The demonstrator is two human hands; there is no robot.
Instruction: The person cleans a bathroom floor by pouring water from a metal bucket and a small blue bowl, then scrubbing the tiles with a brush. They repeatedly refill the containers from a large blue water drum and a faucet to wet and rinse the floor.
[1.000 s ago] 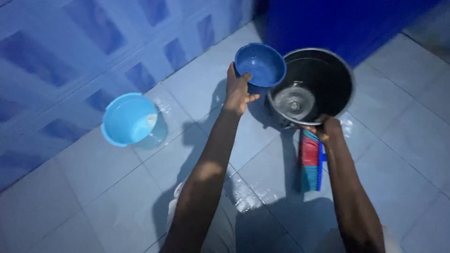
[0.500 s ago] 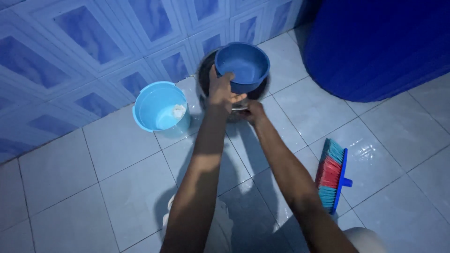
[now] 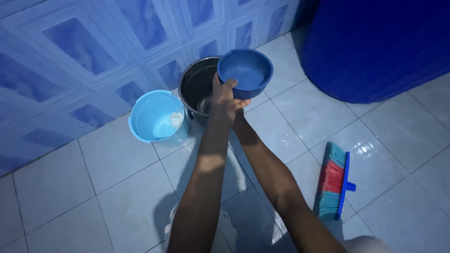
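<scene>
**poster1:** Pot's moved. The dark metal pot (image 3: pixel 199 89) sat further right a second ago, next to the brush, with the person's right hand on its rim. Now it stands on the floor tiles (image 3: pixel 117 182) against the blue tiled wall (image 3: pixel 70 56), just beside the light blue bucket (image 3: pixel 157 117). The view swung as well, so part of that shift is only the head turning.

**poster2:** And the bowl? Same grip?

**poster1:** Yep. Left hand (image 3: pixel 224 100) is closed on the rim of the dark blue plastic bowl (image 3: pixel 245 72), thumb inside, fingers outside, holding it up over the pot's right edge. That hasn't changed across the three shots.

**poster2:** Right hand let go of the pot?

**poster1:** Can't tell. The right hand (image 3: pixel 240 116) is tucked under the left wrist near the pot's side, mostly hidden, so whether it grips anything isn't visible.

**poster2:** Brush?

**poster1:** The scrubbing brush (image 3: pixel 333 180), blue back with red and teal bristles, lies untouched on the wet tiles, well apart now. Big blue barrel (image 3: pixel 375 42) stands behind. Looks like the pot's been parked by the bucket.
</scene>
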